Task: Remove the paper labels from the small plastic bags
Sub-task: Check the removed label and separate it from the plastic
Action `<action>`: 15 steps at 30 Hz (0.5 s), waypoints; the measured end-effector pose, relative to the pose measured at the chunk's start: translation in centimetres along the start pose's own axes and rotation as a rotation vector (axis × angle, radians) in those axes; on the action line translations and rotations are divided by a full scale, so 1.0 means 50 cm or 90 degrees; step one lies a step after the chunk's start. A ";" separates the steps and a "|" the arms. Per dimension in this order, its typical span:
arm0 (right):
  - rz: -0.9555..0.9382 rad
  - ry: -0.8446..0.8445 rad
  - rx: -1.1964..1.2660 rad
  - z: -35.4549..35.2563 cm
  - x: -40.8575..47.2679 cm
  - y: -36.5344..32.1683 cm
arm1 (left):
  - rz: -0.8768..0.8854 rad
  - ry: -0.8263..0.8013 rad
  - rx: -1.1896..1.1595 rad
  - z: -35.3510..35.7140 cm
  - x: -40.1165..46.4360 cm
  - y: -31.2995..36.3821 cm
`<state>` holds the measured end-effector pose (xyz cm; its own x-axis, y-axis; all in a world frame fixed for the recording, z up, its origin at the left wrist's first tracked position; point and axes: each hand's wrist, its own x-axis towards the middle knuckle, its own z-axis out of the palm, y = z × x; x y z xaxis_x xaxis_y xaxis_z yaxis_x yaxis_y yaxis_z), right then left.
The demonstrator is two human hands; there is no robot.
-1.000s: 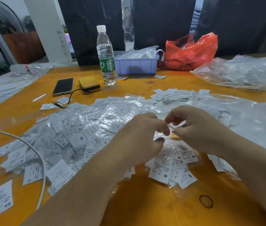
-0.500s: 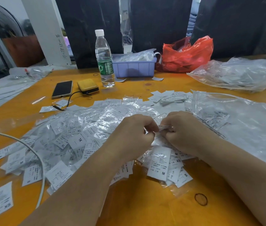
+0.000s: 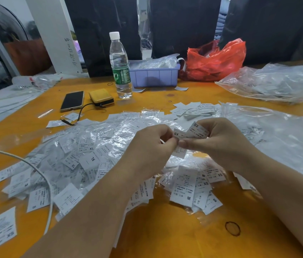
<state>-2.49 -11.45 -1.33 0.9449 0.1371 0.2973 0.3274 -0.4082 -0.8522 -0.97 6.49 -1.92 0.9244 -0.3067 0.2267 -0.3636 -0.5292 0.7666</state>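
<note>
Two hands meet above the pile of small plastic bags on the orange table. Left hand and right hand both pinch XS paper labels, fingertips touching, just over the pile.

Both hands' fingers on XS labels above heaped bags

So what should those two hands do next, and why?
Probably draw the hands apart to slide the paper labels free: the left hand and right hand both pinch them above the pile of small plastic bags, and crinkled film still seems to cling below.
</note>
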 end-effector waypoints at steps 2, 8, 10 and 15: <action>-0.009 0.015 0.016 -0.005 0.001 0.000 | -0.011 0.009 0.018 -0.001 0.000 -0.001; 0.002 0.061 0.019 -0.011 0.000 0.005 | -0.039 0.012 0.079 -0.002 0.000 -0.003; 0.016 0.061 0.058 -0.008 -0.002 0.005 | -0.036 0.017 0.090 -0.002 -0.002 -0.004; 0.032 0.043 0.098 0.005 -0.005 -0.004 | -0.006 -0.002 -0.068 -0.002 -0.001 0.006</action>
<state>-2.77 -11.20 -1.34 0.9593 0.0573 0.2764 0.2814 -0.2696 -0.9210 -1.11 6.41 -1.65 0.9271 -0.3052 0.2178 -0.3410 -0.4449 0.8281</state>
